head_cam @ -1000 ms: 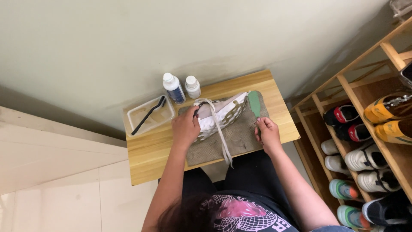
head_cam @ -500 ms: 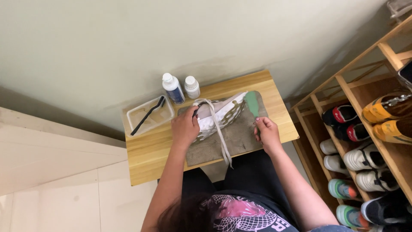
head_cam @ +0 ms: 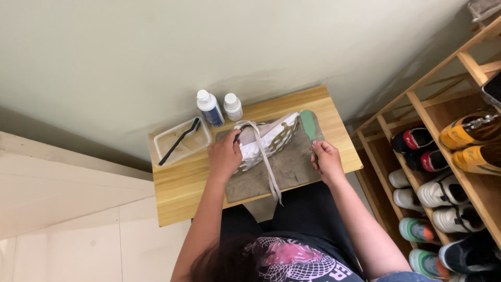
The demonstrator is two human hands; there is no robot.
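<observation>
Gripping the shoe point(head_cam: 269, 140) with our left hand point(head_cam: 224, 156), fingers wrapped over its heel end, we've got it pinned on the grey mat point(head_cam: 282, 169) in the middle of the table point(head_cam: 182, 188). Our right hand point(head_cam: 326, 159) is pinched shut on the bottom of a green insole point(head_cam: 308, 124), which stands just past the shoe's toe at about 2 o'clock. Compared with a second ago hardly anything moved: both hands sit where they were and the insole is just as far out, so we'd guess we're mid-pause rather than making headway. One pale lace point(head_cam: 269, 169) trails off toward 6 o'clock over the mat edge. Packaging-wise: two small white-capped bottles at 11 o'clock against the wall, the left bottle point(head_cam: 210, 108) with a dark blue label, the right bottle point(head_cam: 233, 107) plain white. At 9 o'clock, a clear tray point(head_cam: 162, 141) holds a black brush point(head_cam: 180, 141). Label print is too small to make out. Over at 3 o'clock a wooden rack point(head_cam: 417, 104) is full of sneakers.
</observation>
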